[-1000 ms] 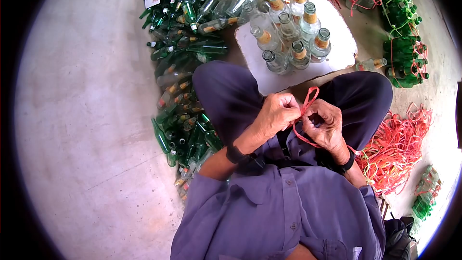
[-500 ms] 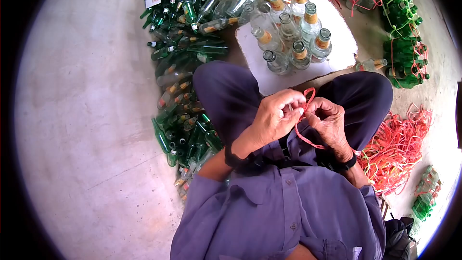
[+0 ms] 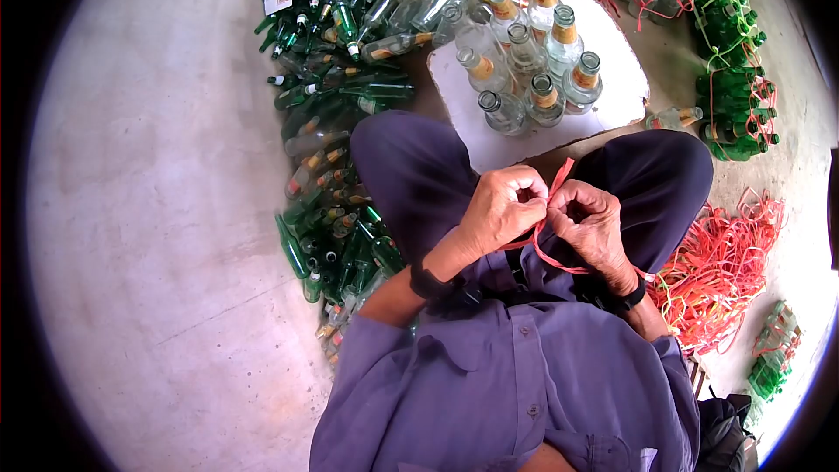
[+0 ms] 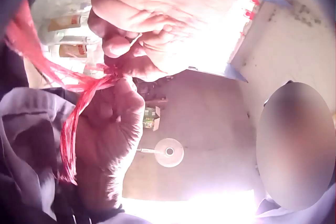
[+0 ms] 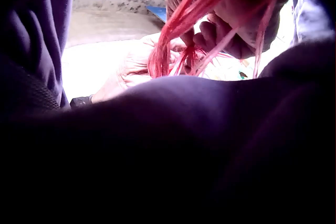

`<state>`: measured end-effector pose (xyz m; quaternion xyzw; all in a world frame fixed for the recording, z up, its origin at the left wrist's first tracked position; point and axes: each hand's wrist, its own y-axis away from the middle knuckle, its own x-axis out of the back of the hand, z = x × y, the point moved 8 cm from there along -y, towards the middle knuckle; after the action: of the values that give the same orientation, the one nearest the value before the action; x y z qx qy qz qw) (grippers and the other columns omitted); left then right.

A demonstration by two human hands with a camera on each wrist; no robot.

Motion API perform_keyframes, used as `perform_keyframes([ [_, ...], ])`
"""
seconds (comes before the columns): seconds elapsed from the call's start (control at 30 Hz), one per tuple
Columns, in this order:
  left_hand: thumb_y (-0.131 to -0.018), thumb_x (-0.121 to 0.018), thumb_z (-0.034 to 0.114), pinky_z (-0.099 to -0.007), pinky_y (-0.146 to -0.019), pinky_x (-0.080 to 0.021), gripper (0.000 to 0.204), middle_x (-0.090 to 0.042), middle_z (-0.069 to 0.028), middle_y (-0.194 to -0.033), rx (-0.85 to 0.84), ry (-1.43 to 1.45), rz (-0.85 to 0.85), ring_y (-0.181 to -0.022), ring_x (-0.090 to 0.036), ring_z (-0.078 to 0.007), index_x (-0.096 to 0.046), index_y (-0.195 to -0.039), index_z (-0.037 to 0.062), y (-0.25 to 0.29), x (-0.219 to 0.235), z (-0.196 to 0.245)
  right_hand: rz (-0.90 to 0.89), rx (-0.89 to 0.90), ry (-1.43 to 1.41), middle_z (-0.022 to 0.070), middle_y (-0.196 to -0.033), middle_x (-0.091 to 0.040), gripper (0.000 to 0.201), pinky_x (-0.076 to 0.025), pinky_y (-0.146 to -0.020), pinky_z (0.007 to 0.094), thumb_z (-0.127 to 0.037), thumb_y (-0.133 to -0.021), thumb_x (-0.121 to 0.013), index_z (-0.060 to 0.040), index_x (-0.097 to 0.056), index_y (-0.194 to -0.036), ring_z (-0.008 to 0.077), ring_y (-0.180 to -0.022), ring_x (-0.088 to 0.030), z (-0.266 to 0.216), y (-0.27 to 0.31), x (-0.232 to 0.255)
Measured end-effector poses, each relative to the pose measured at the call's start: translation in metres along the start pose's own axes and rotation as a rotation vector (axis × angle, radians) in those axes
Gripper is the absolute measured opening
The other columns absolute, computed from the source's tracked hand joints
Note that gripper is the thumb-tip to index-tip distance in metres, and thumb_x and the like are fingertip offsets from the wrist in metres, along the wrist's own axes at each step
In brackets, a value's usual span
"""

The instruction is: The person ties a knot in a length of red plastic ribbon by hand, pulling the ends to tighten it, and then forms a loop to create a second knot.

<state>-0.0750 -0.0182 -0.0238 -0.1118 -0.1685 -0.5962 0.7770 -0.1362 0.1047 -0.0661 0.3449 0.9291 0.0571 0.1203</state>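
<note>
Both hands meet above the person's lap in the head view. The left hand (image 3: 502, 214) pinches a red plastic strip (image 3: 559, 177) between thumb and fingertips. Close against it, the right hand (image 3: 592, 225) pinches the same strip, whose end points up between the hands while a length curves below them. In the left wrist view the red strip (image 4: 86, 83) is gathered at a knot-like spot where the fingertips of both hands meet. Several red strands (image 5: 173, 35) hang in front of the hands in the right wrist view, partly hiding the fingers.
Several clear bottles (image 3: 542, 100) stand on a white board (image 3: 463, 135) beyond the knees. Green and clear bottles (image 3: 376, 92) lie heaped at the left. A pile of red strips (image 3: 721, 267) lies at the right, with tied green bottles (image 3: 734, 105) farther back.
The loop above the fingers has become a single upright end. My left hand tilted up, then came back down against the right hand; both still pinch the strip.
</note>
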Motion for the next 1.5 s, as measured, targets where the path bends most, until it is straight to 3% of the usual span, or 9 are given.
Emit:
perform_keyframes([
  [0.17, -0.083, -0.062, 0.001, -0.0209, -0.051, -0.038, 0.002, -0.062, -0.0016, -0.074, 0.561, 0.702, -0.042, -0.055, -0.052, -0.0069, -0.063, -0.082, -0.0006, 0.017, -0.02, -0.038, 0.037, 0.259, 0.204, -0.0072, -0.068, -0.055, 0.013, -0.036, -0.054, 0.0189, 0.005, -0.079, -0.067, -0.0037, -0.059, -0.074, -0.0002, -0.061, -0.047, -0.023, 0.004, -0.001],
  [0.27, -0.086, -0.061, 0.002, -0.0202, -0.048, -0.035, 0.003, -0.06, -0.0024, -0.072, 0.595, 0.855, -0.005, -0.053, -0.048, -0.0059, -0.062, -0.084, -0.0001, 0.02, -0.026, -0.044, 0.025, 0.018, -0.014, -0.0078, -0.07, -0.057, 0.013, -0.038, -0.055, 0.0182, 0.005, -0.08, -0.066, -0.0039, -0.059, -0.074, -0.0006, -0.063, -0.047, 0.003, 0.004, 0.001],
  [0.4, -0.087, -0.06, 0.003, -0.0202, -0.048, -0.035, 0.005, -0.06, -0.0022, -0.071, 0.588, 0.812, -0.025, -0.052, -0.048, -0.0058, -0.062, -0.086, -0.0005, 0.018, -0.023, -0.043, 0.031, -0.067, -0.08, -0.0083, -0.073, -0.057, 0.009, -0.037, -0.058, 0.0168, 0.004, -0.084, -0.066, -0.0029, -0.063, -0.08, -0.0014, -0.065, -0.047, 0.007, 0.002, 0.001],
  [0.87, -0.089, -0.059, 0.004, -0.0212, -0.044, -0.034, 0.007, -0.061, -0.0033, -0.068, 0.612, 0.796, 0.054, -0.047, -0.047, -0.0061, -0.062, -0.085, -0.0003, 0.02, -0.025, -0.053, 0.037, 0.296, 0.308, 0.0036, -0.069, -0.058, 0.011, -0.04, -0.052, 0.0224, 0.007, -0.078, -0.068, -0.0012, -0.062, -0.082, 0.0072, -0.057, -0.052, -0.021, 0.003, -0.003],
  [1.0, -0.089, -0.059, 0.004, -0.0215, -0.043, -0.034, 0.007, -0.061, -0.0029, -0.067, 0.606, 0.796, 0.083, -0.046, -0.046, -0.0061, -0.062, -0.084, -0.0001, 0.022, -0.027, -0.052, 0.081, 0.38, 0.303, -0.0001, -0.069, -0.057, 0.011, -0.04, -0.053, 0.0208, 0.007, -0.079, -0.066, -0.0022, -0.061, -0.08, 0.0049, -0.059, -0.052, -0.027, 0.008, -0.004],
  [1.07, -0.09, -0.059, 0.005, -0.0211, -0.044, -0.034, 0.008, -0.061, -0.0027, -0.068, 0.602, 0.891, 0.077, -0.048, -0.048, -0.0061, -0.063, -0.085, -0.0006, 0.022, -0.031, -0.053, 0.104, 0.106, 0.041, -0.0044, -0.07, -0.056, 0.011, -0.04, -0.056, 0.0191, 0.006, -0.08, -0.066, -0.0032, -0.06, -0.079, 0.0019, -0.062, -0.051, -0.001, 0.006, 0.004],
  [1.2, -0.091, -0.058, 0.004, -0.0202, -0.047, -0.036, 0.007, -0.061, -0.0019, -0.069, 0.631, 0.789, 0.056, -0.051, -0.048, -0.005, -0.063, -0.09, -0.0012, 0.022, -0.03, -0.052, 0.151, -0.014, -0.072, -0.0081, -0.074, -0.056, 0.01, -0.04, -0.06, 0.0172, 0.003, -0.085, -0.067, -0.0035, -0.062, -0.079, -0.0003, -0.066, -0.049, 0.008, 0.005, 0.008],
  [1.3, -0.088, -0.065, 0.005, -0.0224, -0.054, -0.042, 0.013, -0.063, -0.0034, -0.084, 0.31, 0.504, 0.222, -0.059, -0.05, -0.0055, -0.06, -0.098, -0.0014, 0.014, -0.006, -0.035, 0.188, -0.008, -0.067, -0.0085, -0.075, -0.056, 0.01, -0.04, -0.06, 0.0165, 0.003, -0.087, -0.067, -0.0031, -0.062, -0.08, -0.0005, -0.066, -0.049, 0.008, 0.004, 0.01],
  [1.5, -0.084, -0.069, -0.003, -0.0238, -0.06, -0.047, 0.015, -0.063, -0.007, -0.088, -0.082, -0.034, 0.247, -0.067, -0.059, -0.0102, -0.063, -0.098, -0.0003, 0.008, 0.011, 0.019, 0.151, 0.026, -0.055, -0.0082, -0.076, -0.056, 0.011, -0.038, -0.059, 0.016, 0.004, -0.086, -0.068, -0.0032, -0.062, -0.079, -0.0012, -0.065, -0.048, 0.007, 0.003, 0.008],
])
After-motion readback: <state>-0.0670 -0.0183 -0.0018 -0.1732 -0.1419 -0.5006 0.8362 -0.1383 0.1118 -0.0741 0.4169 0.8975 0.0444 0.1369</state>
